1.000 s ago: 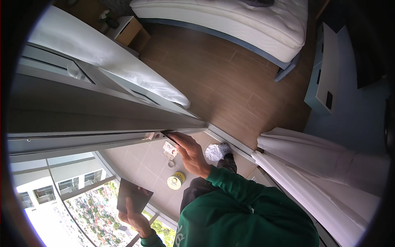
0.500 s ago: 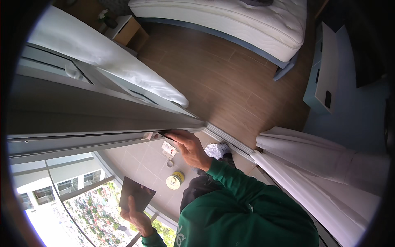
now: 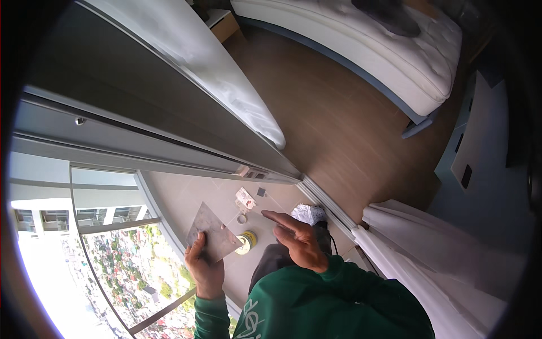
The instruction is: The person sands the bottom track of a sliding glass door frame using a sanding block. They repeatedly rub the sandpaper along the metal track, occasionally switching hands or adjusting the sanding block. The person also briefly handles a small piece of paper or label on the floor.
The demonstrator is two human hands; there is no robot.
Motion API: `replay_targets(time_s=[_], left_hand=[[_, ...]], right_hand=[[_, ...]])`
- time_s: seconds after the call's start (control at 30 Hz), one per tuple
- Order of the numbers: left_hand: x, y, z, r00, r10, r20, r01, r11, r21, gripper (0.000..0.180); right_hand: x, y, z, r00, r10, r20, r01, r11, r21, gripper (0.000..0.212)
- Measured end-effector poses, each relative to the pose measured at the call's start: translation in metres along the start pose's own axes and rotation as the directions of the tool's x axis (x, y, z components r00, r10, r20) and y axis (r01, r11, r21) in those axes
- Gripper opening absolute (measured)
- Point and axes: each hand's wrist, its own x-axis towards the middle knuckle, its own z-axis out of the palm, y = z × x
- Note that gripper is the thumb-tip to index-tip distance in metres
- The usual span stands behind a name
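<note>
**Thin square sheet (image 3: pixel 215 227) in a one-sided hold, beside a sliding door**

At far left, a metal-framed window (image 3: pixel 84 230) is opening onto buildings and greenery below, while a grey door panel (image 3: pixel 141 85) is running diagonally above. Next, the left hand (image 3: pixel 204 270) is gripping the grey sheet near its lower left edge: the thumb is pressing flat on the upper face, and the other fingers are mostly hiding behind. The sheet is tilting in the air, one corner overlapping the view of a yellow tin (image 3: pixel 248 242). Around the tin, a pale ring (image 3: pixel 242 222), a printed card (image 3: pixel 245 198) and a small dark square (image 3: pixel 261 192) are lying on the tiled floor (image 3: pixel 175 195). Rightward, the right hand (image 3: pixel 298 242) is hovering apart from the sheet, fingers nearly straight and loosely spread; nothing is showing in its grasp, though its palm is partly turning from view. A door track (image 3: pixel 330 210) and a white curtain (image 3: pixel 406 243) are bounding the right.

Since one edge is probably carrying the whole load, good handling is likely calling for light thumb pressure, a level sheet, corners clear of the door panel, and the right hand supporting the free edge.
</note>
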Motion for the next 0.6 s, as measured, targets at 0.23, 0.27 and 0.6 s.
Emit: replay_targets(time_s=[0.23,0.27,0.6], left_hand=[[-0.01,-0.016,0.025,0.999,-0.022,0.045,0.019,0.998,0.066,0.029],[-0.011,-0.014,0.028,1.0,0.016,0.019,-0.018,0.997,0.073,0.028],[-0.011,-0.018,0.017,0.975,0.222,-0.023,-0.217,0.968,0.124,0.02]], right_hand=[[-0.005,0.01,0.037,0.998,0.055,0.027,-0.058,0.991,0.123,0.038],[-0.006,0.014,0.038,1.0,0.027,0.015,-0.028,0.991,0.134,0.037],[-0.022,0.0,-0.007,0.997,-0.07,0.015,0.069,0.898,-0.435,0.034]])
